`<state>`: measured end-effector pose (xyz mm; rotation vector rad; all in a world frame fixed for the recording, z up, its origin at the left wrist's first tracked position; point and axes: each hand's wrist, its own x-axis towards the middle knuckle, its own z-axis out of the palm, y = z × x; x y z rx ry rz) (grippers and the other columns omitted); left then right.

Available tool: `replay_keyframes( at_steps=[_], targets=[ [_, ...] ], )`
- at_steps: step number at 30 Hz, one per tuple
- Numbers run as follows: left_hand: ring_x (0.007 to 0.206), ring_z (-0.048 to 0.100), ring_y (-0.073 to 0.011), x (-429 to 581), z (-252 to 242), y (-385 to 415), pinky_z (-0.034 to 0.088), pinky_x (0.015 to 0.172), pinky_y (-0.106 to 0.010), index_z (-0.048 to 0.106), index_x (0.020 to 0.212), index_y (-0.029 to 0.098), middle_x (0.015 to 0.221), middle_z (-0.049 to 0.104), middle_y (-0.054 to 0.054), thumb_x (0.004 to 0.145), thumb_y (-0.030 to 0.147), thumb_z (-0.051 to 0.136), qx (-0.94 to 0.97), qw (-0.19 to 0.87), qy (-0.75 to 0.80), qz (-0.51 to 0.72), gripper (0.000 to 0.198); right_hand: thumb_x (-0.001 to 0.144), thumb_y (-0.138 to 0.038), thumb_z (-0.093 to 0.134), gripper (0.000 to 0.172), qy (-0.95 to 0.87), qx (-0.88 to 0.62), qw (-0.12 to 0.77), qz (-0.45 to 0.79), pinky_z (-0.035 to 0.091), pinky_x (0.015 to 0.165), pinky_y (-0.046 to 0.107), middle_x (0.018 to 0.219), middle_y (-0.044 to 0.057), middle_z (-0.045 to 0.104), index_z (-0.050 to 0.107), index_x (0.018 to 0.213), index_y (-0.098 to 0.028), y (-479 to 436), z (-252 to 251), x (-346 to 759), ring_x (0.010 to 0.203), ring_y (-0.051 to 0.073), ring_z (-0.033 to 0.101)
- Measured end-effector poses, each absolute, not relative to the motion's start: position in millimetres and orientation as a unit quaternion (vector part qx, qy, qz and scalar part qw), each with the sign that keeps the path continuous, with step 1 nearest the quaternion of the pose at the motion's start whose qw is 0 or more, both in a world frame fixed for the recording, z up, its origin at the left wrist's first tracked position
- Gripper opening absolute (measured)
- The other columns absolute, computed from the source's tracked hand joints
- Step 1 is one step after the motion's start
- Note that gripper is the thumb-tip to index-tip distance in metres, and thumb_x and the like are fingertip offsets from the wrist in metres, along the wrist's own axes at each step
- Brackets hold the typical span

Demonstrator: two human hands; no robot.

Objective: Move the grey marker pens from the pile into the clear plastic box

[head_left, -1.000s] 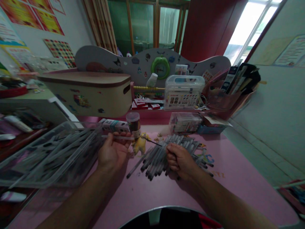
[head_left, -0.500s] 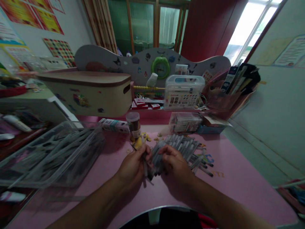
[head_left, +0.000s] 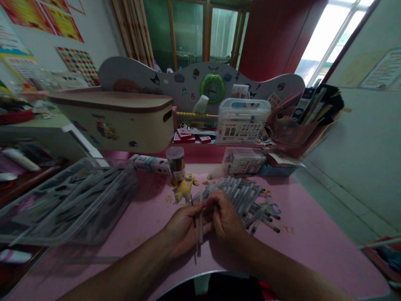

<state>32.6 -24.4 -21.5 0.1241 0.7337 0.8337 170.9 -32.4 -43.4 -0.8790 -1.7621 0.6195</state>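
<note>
My left hand [head_left: 184,230] is closed around a thin dark refill [head_left: 194,225] and a clear pen tube [head_left: 201,225], both roughly upright over the pink desk. Fingers curled, my right hand [head_left: 227,219] meets the left fingertips beside the clear tube; what its fingers pinch is too small to make out. Just behind and right of it lies a pile of clear pens [head_left: 242,194] with dark tips, spread over the desk.
A clear plastic bin [head_left: 65,209] full of grey plastic pieces stands at the left. Behind my hands are a lidded jar [head_left: 176,164], a long box [head_left: 150,164] and a clear case [head_left: 244,161]. A cream storage box [head_left: 122,125] sits on the raised shelf.
My right hand has moved left and come against my left hand. My left hand has shifted slightly down and turned, showing the refill and tube, and the yellow bear print is now uncovered.
</note>
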Motion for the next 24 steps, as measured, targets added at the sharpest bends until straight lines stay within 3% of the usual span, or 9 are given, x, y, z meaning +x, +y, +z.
replay_keyframes(
  at_steps=[5,11,15,17,19,21,24],
  targets=[
    [0.065,0.070,-0.0151,33.4,-21.4,-20.3,0.061,0.068,-0.028,0.062,0.087,0.010,0.073,0.069,-0.007,0.099,0.012,0.042,-0.003,0.825,0.373,0.425,0.023,0.095,-0.004,0.041,0.027,-0.787,-0.327,0.475,0.219,0.048,0.085,0.035,0.103,0.007,0.056,0.051,0.110,-0.023,-31.3,-46.1,168.3,0.096,0.020,0.054],
    [0.073,0.072,-0.0167,35.9,-25.2,-23.3,0.061,0.073,-0.030,0.063,0.091,0.007,0.081,0.071,-0.011,0.097,0.009,0.043,0.001,0.838,0.334,0.430,0.021,0.097,-0.011,0.046,0.017,-0.814,-0.356,0.435,0.146,0.045,0.088,0.041,0.102,0.008,0.059,0.057,0.102,-0.022,-25.0,-47.7,176.0,0.098,0.024,0.054],
    [0.069,0.071,-0.0163,33.3,-20.7,-21.2,0.060,0.067,-0.027,0.063,0.087,0.009,0.078,0.069,-0.011,0.098,0.016,0.045,0.029,0.829,0.365,0.422,0.022,0.097,-0.011,0.044,0.019,-0.761,-0.410,0.482,0.143,0.045,0.090,0.039,0.103,0.007,0.058,0.055,0.107,-0.023,-23.1,-44.6,184.6,0.101,0.023,0.054],
    [0.058,0.065,-0.0126,28.3,-13.6,-18.1,0.054,0.051,-0.020,0.061,0.084,0.010,0.071,0.065,-0.008,0.098,0.018,0.046,0.060,0.813,0.395,0.423,0.022,0.097,-0.011,0.044,0.021,-0.738,-0.424,0.505,0.140,0.044,0.092,0.039,0.106,0.006,0.057,0.055,0.110,-0.023,-23.1,-42.9,187.9,0.103,0.022,0.054],
    [0.042,0.050,-0.0062,21.3,-3.4,-15.3,0.036,0.036,-0.013,0.057,0.078,0.013,0.061,0.056,-0.001,0.097,0.018,0.046,0.093,0.806,0.408,0.419,0.022,0.097,-0.011,0.044,0.020,-0.733,-0.429,0.508,0.140,0.044,0.093,0.039,0.106,0.006,0.057,0.055,0.109,-0.023,-23.4,-41.8,189.7,0.104,0.022,0.054],
    [0.036,0.034,-0.0024,12.6,9.3,-13.5,0.020,0.033,-0.010,0.052,0.074,0.015,0.056,0.047,0.004,0.097,0.020,0.047,0.148,0.801,0.405,0.416,0.024,0.097,-0.012,0.045,0.019,-0.738,-0.428,0.500,0.147,0.044,0.093,0.039,0.105,0.006,0.057,0.056,0.107,-0.023,-24.0,-41.1,190.0,0.104,0.023,0.054],
    [0.039,0.028,-0.0017,-4.9,30.7,-12.2,0.018,0.036,-0.011,0.051,0.074,0.016,0.059,0.046,0.005,0.092,0.028,0.059,0.284,0.755,0.405,0.431,0.024,0.097,-0.011,0.046,0.018,-0.741,-0.420,0.499,0.158,0.044,0.090,0.038,0.103,0.006,0.058,0.056,0.105,-0.023,-24.7,-40.8,189.3,0.101,0.022,0.054]
  ],
)
